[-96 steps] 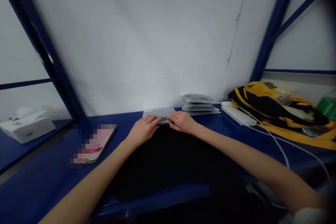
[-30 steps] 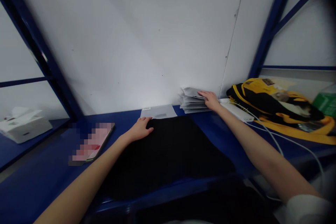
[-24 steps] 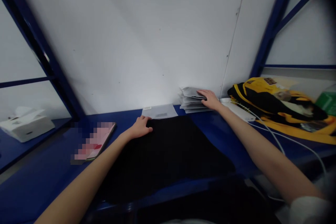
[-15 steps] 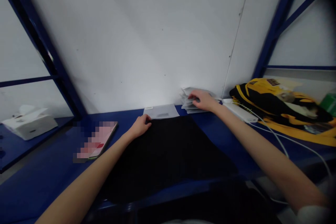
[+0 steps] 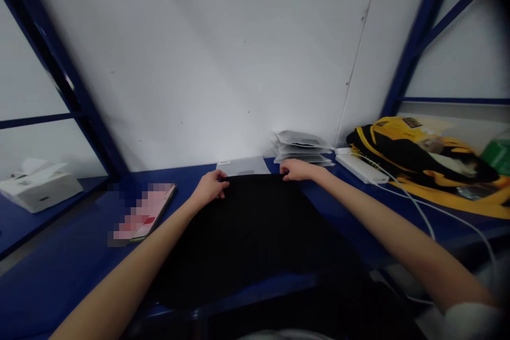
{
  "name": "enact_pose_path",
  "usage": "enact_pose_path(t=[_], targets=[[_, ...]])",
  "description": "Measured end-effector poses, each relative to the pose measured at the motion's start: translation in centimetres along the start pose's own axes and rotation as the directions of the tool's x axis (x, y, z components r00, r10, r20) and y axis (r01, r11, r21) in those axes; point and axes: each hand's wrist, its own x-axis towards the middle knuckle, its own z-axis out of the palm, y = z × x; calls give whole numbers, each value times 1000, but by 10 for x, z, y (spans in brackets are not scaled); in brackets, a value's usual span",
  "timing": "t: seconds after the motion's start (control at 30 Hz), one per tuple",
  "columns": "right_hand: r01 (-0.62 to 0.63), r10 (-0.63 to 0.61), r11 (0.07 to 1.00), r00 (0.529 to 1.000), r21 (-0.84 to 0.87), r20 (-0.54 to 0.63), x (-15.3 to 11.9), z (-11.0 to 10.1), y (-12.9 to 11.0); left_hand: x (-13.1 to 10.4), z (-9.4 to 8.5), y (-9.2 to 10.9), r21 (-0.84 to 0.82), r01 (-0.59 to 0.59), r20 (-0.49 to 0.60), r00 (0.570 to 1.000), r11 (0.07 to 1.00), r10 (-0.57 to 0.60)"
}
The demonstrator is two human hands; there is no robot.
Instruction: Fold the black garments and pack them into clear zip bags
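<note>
Both your left hand and right hand pinch the far edge of the black cloth, already spread on the blue tabletop but not yet released, near a frosted plastic bag.

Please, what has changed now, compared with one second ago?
The right hand left the stack of packets, moved left and nearer the person, and took hold of the black cloth at its far right corner. The left hand remains at the far left corner. The phone and bag stayed.
</note>
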Motion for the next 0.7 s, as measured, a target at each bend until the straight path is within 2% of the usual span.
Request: enact_pose_path(t=[0.1, 0.17, 0.23, 0.33, 0.4, 0.53, 0.7], targets=[[-37, 37, 985, 999, 166, 3, -4, -10, 3, -6, -5, 10, -335, 111, 72, 993, 936, -92], [-60, 26, 922, 995, 382, 94, -9, -17, 6, -10, -10, 15, -423, 137, 104, 989, 896, -102], [-83, -39, 811, 980, 579, 195, -13, -25, 11, -14, -15, 17, -427, 148, 132, 986, 892, -100], [-88, -144, 691, 956, 717, 257, -20, -33, 18, -18, -21, 18, -334, 105, 144, 988, 937, -59], [-82, -189, 684, 940, 725, 284, -24, -37, 21, -20, -24, 18, -236, 29, 152, 988, 971, 8], [-43, -229, 765, 915, 643, 333, -26, -38, 22, -24, -23, 17, -66, -101, 223, 968, 993, 113], [-7, -227, 870, 881, 493, 414, -22, -34, 19, -31, -20, 20, 140, -229, 274, 944, 963, 184]])
